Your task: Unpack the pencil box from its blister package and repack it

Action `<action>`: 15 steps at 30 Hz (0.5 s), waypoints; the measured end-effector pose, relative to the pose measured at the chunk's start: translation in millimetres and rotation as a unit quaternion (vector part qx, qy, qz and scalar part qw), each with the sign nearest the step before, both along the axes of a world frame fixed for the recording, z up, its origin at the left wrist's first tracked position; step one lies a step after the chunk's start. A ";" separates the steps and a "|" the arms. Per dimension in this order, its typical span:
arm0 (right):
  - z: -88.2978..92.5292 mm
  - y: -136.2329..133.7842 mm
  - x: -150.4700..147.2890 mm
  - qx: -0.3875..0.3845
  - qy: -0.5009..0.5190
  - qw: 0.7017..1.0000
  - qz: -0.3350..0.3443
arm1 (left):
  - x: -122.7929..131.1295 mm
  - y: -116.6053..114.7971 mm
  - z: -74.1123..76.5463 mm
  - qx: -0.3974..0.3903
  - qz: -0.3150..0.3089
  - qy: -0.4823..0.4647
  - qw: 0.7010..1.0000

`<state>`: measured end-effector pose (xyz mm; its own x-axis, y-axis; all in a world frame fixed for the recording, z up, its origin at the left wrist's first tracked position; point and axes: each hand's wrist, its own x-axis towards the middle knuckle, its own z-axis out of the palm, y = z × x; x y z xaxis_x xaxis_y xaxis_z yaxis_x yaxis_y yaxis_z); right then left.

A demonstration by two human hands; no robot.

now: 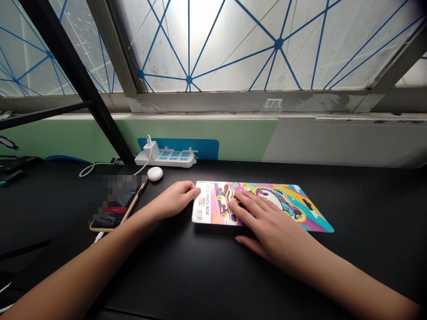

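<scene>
A flat, colourful pencil box (287, 205) with cartoon artwork and a white label reading "PENCIL BOX" lies on the black table. At its left end, my left hand (176, 198) is closed, with thumb and curled fingers pinching the upper corner by the label. My right hand (263, 218) rests across the middle of the box, its fingers stretched out flat on the printed cover and its thumb apart near the front edge. Part of the artwork is hidden beneath those fingers.
Left of the box, a phone (113, 213) lies with a cable plugged in. Behind it are a white rounded case (155, 174) and a white power strip (173, 159) holding a charger (151, 151). A black slanted post (96, 111) stands at the left, before the window.
</scene>
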<state>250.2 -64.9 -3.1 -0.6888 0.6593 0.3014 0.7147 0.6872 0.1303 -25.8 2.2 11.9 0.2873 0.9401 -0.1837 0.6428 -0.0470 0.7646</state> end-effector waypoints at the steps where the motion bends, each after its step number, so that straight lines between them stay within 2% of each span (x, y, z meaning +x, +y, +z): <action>1: 0.1 -1.0 -1.7 -0.001 0.000 1.000 0.005 | 3.2 -1.8 -2.0 -0.032 0.000 -0.028 0.999; 4: 0.0 -3.6 -5.8 -0.001 -0.009 1.000 0.017 | 9.0 -6.1 -6.0 -0.117 0.001 -0.101 0.988; 7: -0.1 -4.1 -6.5 -0.003 -0.013 1.000 0.021 | 10.4 -7.1 -7.6 -0.168 0.003 -0.156 0.973; 11: 0.7 -1.6 -0.5 -0.023 -0.006 0.999 0.024 | 10.6 -6.1 -6.9 -0.196 0.011 -0.198 0.960; 15: 6.3 1.5 7.5 -0.082 0.008 0.996 0.026 | 11.7 -6.2 -5.1 -0.206 0.014 -0.209 0.956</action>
